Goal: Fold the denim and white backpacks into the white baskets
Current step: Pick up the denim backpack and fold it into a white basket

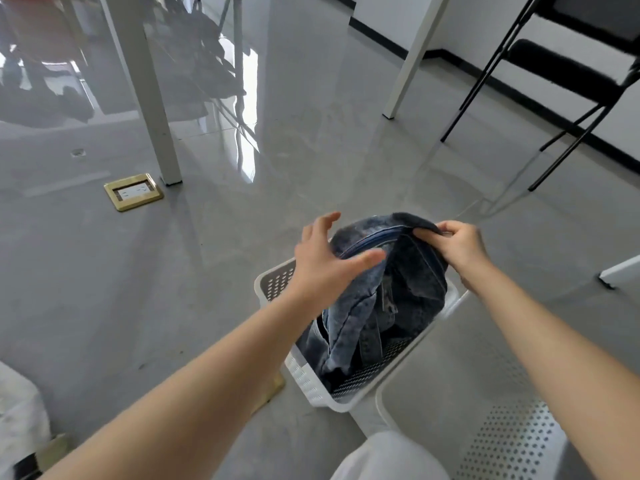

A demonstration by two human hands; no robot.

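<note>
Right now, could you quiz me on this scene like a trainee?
1. True or false: the right hand pinches the denim backpack.
2. How is the left hand posed: A) spread open above the denim, B) fist, C) gripping the basket rim?
3. What holds the backpack's lower part?

Key: 1 true. 2 A. 3 The white basket; a second basket nearer the person shows nothing inside.

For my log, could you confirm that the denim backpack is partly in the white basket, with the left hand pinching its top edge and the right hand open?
Not quite: the hands are swapped. The head view shows the right hand pinching the top edge of the denim backpack, and the left hand open. The backpack is partly in the white basket.
</note>
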